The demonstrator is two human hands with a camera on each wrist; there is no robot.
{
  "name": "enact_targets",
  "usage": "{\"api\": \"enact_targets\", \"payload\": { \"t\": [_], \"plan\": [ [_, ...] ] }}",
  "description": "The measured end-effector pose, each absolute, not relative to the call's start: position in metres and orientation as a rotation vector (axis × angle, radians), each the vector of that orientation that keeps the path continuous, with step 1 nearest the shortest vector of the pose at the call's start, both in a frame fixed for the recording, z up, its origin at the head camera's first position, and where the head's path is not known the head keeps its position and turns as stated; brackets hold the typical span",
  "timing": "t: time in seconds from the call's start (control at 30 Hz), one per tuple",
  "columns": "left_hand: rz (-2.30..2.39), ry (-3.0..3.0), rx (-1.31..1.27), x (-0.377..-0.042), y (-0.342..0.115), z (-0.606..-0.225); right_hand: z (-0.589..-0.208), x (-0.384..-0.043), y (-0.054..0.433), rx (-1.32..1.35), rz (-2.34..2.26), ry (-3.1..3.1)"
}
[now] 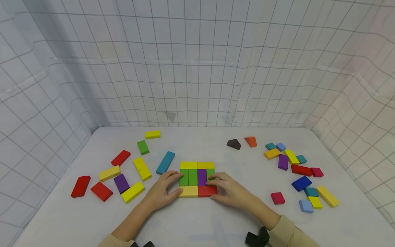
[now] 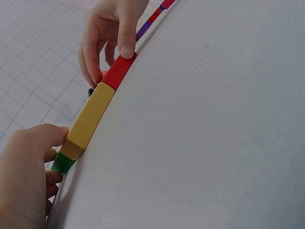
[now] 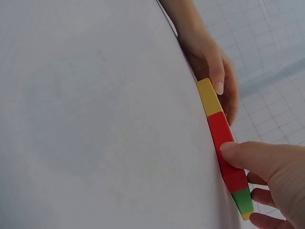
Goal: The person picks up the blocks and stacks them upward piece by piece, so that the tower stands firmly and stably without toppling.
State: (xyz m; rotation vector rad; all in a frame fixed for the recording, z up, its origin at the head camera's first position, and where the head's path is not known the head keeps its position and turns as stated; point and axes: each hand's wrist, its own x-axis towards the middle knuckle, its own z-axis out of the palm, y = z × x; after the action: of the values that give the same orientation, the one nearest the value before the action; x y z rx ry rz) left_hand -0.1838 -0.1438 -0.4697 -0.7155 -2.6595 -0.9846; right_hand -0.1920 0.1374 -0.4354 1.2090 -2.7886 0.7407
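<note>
Several coloured toy blocks lie flat against each other as one rectangle in the middle of the table. Its far row has two yellow blocks (image 1: 189,165); behind the near pair stand green blocks (image 1: 193,177) and a purple block (image 1: 202,177). Nearest the person are a pale yellow block (image 1: 188,192) and a red block (image 1: 204,191). My left hand (image 1: 161,190) touches the rectangle's left side, thumb by the pale yellow block. On the right side, my right hand (image 1: 233,192) rests its fingers at the green end block, its thumb against the red block (image 3: 224,133).
Loose blocks lie at the left, among them a red block (image 1: 81,186) and a blue block (image 1: 165,162). More are scattered at the right, including a dark blue block (image 1: 301,184). Farther back are a black block (image 1: 234,144) and an orange block (image 1: 251,141).
</note>
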Motion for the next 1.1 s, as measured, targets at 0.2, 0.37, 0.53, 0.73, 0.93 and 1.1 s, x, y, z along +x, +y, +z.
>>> {"api": "enact_targets", "payload": {
  "t": [0.2,0.37,0.53,0.73,0.93,1.1],
  "plan": [
    [-0.977,-2.673,-0.713,-0.184,-0.144,-0.469,-0.434,-0.194,0.138,1.238,0.679,-2.783],
    [-0.978,-2.677,-0.708,-0.184,-0.145,-0.469,-0.422,-0.204,0.152,1.163,0.824,-2.787],
    [-0.988,-2.667,-0.711,-0.184,-0.145,-0.468,-0.406,-0.233,0.208,0.829,1.045,-2.758],
    [-0.993,-2.666,-0.72,-0.185,-0.144,-0.469,-0.399,-0.252,0.297,0.396,1.075,-2.916],
    [-0.996,-2.672,-0.712,-0.185,-0.144,-0.469,-0.413,-0.253,0.349,0.326,0.957,-3.017],
    [-0.988,-2.672,-0.706,-0.184,-0.144,-0.469,-0.425,-0.253,0.363,0.337,0.883,-3.038]
  ]
}}
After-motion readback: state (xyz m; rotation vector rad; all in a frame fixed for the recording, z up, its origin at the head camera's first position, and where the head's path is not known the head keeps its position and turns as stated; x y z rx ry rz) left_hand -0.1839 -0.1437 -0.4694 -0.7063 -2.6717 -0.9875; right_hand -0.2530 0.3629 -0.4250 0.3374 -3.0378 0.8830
